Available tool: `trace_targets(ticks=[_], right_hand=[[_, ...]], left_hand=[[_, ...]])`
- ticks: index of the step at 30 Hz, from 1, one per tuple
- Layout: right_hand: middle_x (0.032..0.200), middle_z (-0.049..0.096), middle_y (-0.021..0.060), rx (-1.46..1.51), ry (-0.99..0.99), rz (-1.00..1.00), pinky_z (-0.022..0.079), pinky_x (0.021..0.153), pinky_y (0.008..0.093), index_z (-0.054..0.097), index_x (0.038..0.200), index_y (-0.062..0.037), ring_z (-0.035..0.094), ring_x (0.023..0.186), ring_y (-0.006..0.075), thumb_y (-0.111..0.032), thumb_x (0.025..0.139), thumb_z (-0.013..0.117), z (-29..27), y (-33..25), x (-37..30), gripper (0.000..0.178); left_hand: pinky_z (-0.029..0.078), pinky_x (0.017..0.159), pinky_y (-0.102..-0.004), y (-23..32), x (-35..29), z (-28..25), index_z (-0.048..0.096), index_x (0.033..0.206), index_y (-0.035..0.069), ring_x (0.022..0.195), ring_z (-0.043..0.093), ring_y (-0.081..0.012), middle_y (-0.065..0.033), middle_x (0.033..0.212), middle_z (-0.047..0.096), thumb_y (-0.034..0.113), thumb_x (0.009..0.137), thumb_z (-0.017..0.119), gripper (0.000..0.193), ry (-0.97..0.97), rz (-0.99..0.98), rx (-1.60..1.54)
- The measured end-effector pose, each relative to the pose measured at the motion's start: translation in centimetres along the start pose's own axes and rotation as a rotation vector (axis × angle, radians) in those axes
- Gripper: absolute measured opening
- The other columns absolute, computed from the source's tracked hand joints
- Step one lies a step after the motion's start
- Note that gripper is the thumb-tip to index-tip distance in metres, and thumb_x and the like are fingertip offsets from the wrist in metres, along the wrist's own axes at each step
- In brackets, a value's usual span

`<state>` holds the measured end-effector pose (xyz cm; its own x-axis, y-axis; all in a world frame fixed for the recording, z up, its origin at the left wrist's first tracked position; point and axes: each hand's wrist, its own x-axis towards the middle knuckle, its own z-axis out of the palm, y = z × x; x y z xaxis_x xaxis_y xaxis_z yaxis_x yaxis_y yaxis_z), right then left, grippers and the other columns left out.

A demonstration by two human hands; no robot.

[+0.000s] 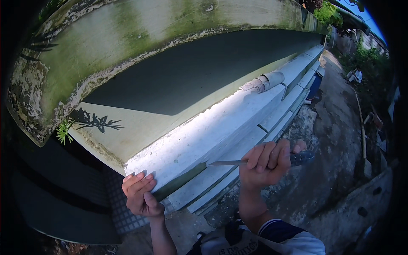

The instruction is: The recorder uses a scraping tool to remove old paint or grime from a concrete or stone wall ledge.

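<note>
My right hand (267, 163) is closed round the dark handle (302, 157) of a slim tool. Its thin metal blade (227, 162) points left, the tip close to the front edge of the white ledge (199, 136). Whether it is a knife or a scraper, I cannot tell. At the near left corner of that ledge, my left hand (140, 193) grips the edge, fingertips on top and thumb below. Farther along the ledge lie curled greyish sheets (265, 81), rolled loosely.
White steps (272, 129) descend on the right to a stained concrete path (331, 110). A mossy wall (170, 21) overhangs the shaded recess behind the ledge. Small tiles (123, 212) cover the floor at lower left. Beside the path lies a long pole (361, 123), and a person (356, 76) sits far off.
</note>
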<state>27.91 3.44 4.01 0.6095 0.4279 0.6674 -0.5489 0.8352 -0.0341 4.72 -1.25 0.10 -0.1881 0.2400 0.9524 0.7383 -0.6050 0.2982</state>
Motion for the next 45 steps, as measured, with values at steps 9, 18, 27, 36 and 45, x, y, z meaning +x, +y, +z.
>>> trace_targets(ticks=[9,18,27,36,45], right_hand=[[0.058,0.030,-0.0012,0.190,-0.121,0.106,0.032,0.036,0.0212,0.037,0.103,-0.0159,0.030,0.040,0.0076,-0.017,0.106,0.036,-0.5,0.9,-0.5,0.003],[0.055,0.027,-0.0006,0.086,-0.065,0.053,0.029,0.030,0.0241,0.029,0.101,-0.0158,0.027,0.036,0.0083,-0.001,0.101,0.035,-1.5,1.6,0.1,0.016],[0.054,0.024,-0.0020,0.080,-0.048,0.136,0.027,0.030,0.0235,0.028,0.098,-0.0166,0.023,0.036,0.0079,-0.003,0.099,0.035,-2.1,2.0,-0.4,0.016],[0.054,0.025,-0.0029,0.122,-0.017,0.039,0.027,0.030,0.0199,0.040,0.098,-0.0176,0.024,0.036,0.0058,-0.007,0.103,0.034,-2.2,0.3,0.6,0.014],[0.053,0.024,-0.0021,-0.087,0.042,0.106,0.025,0.029,0.0226,0.027,0.096,-0.0170,0.024,0.036,0.0067,-0.003,0.099,0.038,-1.0,1.0,-0.7,0.018]], left_hand=[[0.039,0.096,-0.0429,0.2,0.2,-0.1,0.070,0.075,0.001,0.095,0.063,-0.0242,-0.0087,0.082,0.072,0.026,0.092,0.051,0.036,-0.017,0.005,-0.004],[0.039,0.096,-0.0426,0.4,0.2,-0.1,0.070,0.074,0.001,0.095,0.063,-0.0240,-0.0090,0.080,0.072,0.026,0.092,0.052,0.036,-0.005,0.000,-0.007],[0.039,0.096,-0.0434,0.0,-0.1,-0.1,0.069,0.073,0.001,0.095,0.063,-0.0246,-0.0093,0.081,0.072,0.027,0.092,0.051,0.037,0.003,-0.002,0.002],[0.039,0.096,-0.0442,0.2,-0.1,0.1,0.069,0.072,0.001,0.096,0.062,-0.0246,-0.0090,0.081,0.072,0.028,0.092,0.052,0.038,0.009,-0.008,0.004],[0.039,0.096,-0.0443,0.0,-0.2,0.0,0.068,0.072,0.001,0.096,0.062,-0.0244,-0.0094,0.081,0.072,0.028,0.092,0.051,0.038,0.015,0.002,0.012]])
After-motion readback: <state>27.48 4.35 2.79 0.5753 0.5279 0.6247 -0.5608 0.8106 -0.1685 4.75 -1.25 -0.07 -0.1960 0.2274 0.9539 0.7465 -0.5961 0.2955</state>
